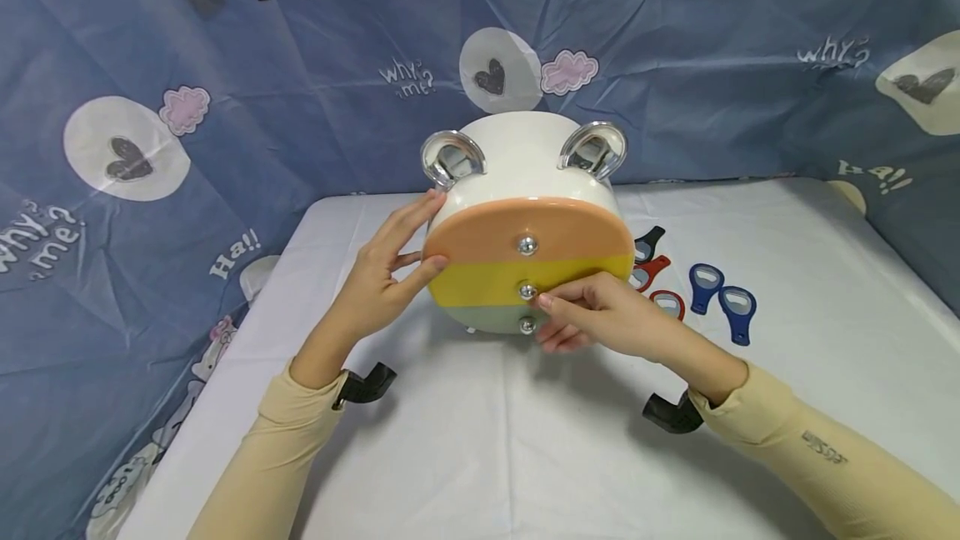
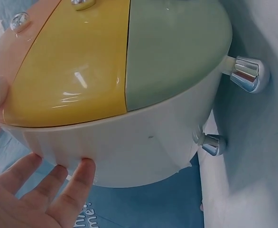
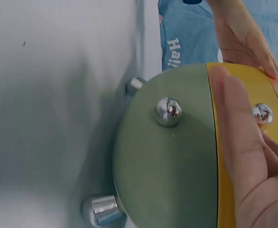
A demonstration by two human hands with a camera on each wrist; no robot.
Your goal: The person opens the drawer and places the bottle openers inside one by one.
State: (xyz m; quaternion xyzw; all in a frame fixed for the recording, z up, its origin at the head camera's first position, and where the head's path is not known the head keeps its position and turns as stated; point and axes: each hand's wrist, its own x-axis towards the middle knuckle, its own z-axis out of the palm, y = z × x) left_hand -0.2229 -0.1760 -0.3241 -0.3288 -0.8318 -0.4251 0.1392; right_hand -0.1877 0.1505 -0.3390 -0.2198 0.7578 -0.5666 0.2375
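Note:
A small white rounded drawer cabinet (image 1: 525,158) stands on the table, its front split into an orange drawer (image 1: 480,232), a yellow drawer (image 1: 480,283) and a green drawer (image 3: 167,161). Each drawer has a round silver knob. My left hand (image 1: 378,282) rests on the cabinet's left side, thumb at the front edge, fingertips (image 2: 84,171) spread along the white wall. In front of the yellow drawer is my right hand (image 1: 618,315), its thumb and fingers on either side of the middle knob (image 3: 262,114). A gap shows between thumb and knob in the right wrist view.
Several bottle openers lie right of the cabinet: blue ones (image 1: 738,307), red ones (image 1: 667,303) and a black one (image 1: 651,242). Two silver ears (image 1: 596,150) stick up from the cabinet top, and silver feet (image 2: 248,75) hold it off the white tablecloth (image 1: 465,440). A printed blue curtain (image 1: 337,40) hangs behind.

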